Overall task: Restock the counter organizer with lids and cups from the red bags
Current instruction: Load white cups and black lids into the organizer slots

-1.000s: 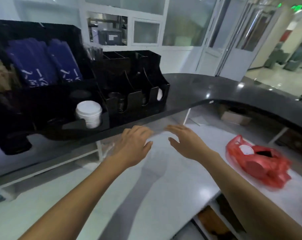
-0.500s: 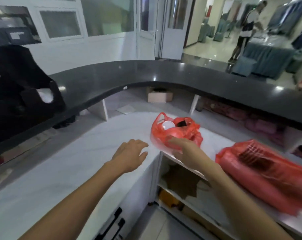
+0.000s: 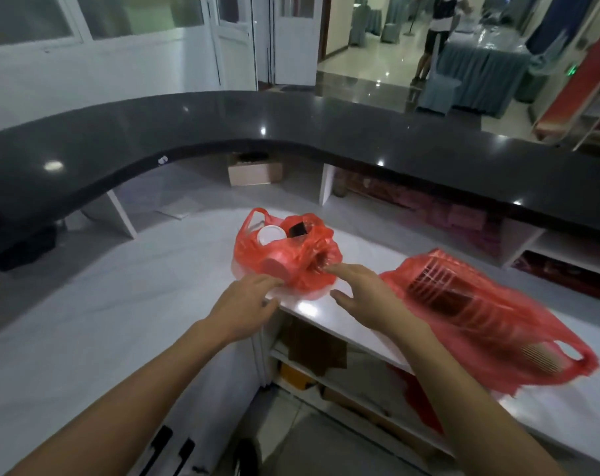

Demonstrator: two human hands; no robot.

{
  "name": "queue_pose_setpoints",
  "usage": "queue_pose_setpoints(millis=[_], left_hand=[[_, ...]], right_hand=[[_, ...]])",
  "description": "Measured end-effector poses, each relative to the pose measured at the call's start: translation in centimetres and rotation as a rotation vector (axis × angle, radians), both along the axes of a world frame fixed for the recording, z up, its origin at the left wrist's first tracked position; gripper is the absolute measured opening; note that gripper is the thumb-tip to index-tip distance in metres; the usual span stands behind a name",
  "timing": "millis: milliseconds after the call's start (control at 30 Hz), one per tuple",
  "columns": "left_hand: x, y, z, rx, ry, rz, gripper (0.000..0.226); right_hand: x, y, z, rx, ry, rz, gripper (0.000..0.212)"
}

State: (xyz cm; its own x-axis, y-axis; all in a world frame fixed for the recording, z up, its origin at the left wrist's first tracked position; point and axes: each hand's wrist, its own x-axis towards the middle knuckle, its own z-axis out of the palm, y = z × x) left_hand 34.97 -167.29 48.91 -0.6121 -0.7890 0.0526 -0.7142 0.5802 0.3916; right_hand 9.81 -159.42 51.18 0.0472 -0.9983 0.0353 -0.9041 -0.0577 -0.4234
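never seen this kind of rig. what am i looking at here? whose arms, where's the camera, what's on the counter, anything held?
No machine here: a person does the job with bare hands, and one wide-angle camera worn on the head looks forward and down, so the two arms come in from the bottom edge. The single view bends straight lines.

On the white worktop lie two red plastic bags. The nearer red bag is open at the top, with a white lid and a dark item showing inside. The longer red bag on the right holds what looks like a sleeve of stacked cups. A curved black counter runs behind.

The left hand and right hand reach to the nearer bag with fingers extended; the fingertips seem to touch it, but nothing is gripped.
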Motion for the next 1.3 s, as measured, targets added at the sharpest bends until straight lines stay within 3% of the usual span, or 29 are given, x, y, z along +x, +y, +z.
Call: queue_pose_setpoints(millis=[333, 667, 733, 833, 1000, 1167, 1300], left_hand=[[-0.7, -8.7, -3.3, -0.009, 0.101, 0.074, 0.041], [-0.2, -18.4, -6.4, 0.003, 0.028, 0.108, 0.047], [-0.2, -18.8, -7.6, 0.049, -0.019, 0.094, 0.042], [-0.3, -19.2, -8.9, 0.136, -0.06, 0.091, 0.058], [-0.6, -18.9, -10.5, 0.218, -0.085, 0.167, 0.069], [-1.1, -18.4, -10.9, 0.243, -0.101, 0.201, 0.088], [-1.6, -18.2, -10.3, 0.269, -0.109, 0.227, 0.079]], right_hand=[[1.9, -11.3, 0.4, -0.042, 0.037, 0.089, 0.043], [3.1, -26.3, -3.5, 0.165, 0.207, 0.14, 0.042], [3.6, -28.4, -4.5, 0.253, 0.254, 0.159, 0.046], [4.5, -30.7, -6.3, 0.324, 0.315, 0.235, 0.046], [5.1, -32.9, -9.9, 0.363, 0.352, 0.287, 0.022], [4.9, -34.4, -9.8, 0.306, 0.375, 0.35, 0.051], [4.3, -34.6, -9.4, 0.257, 0.348, 0.364, 0.04]])
